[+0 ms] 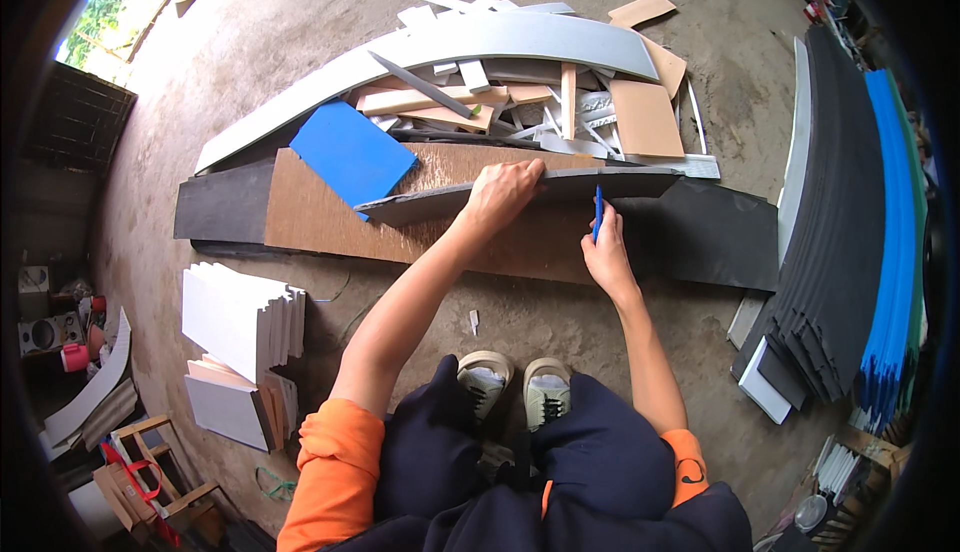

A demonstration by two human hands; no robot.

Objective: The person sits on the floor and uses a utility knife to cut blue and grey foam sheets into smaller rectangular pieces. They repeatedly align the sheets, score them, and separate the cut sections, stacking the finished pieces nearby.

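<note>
My left hand (505, 192) is closed over the upper edge of a long dark grey foam strip (430, 202), which is tilted up on its long edge. Beneath it lies a brown board (325, 207) resting on black foam sheets (715, 232). In my closed right hand (607, 252) is a slim blue pen-shaped tool (599, 212). Its thin tip points away from me and meets the strip near its right end; whether it is a blade or a pen point I cannot tell. A blue foam sheet (350, 155) overlaps the board's far left part.
Beyond the board lies a heap of white and tan offcuts (645, 117) under a long curved grey strip (480, 37). White sheets (235, 317) are stacked at left. Black sheets (830, 222) and blue sheets (885, 252) line the right. A wooden frame (165, 467) stands lower left.
</note>
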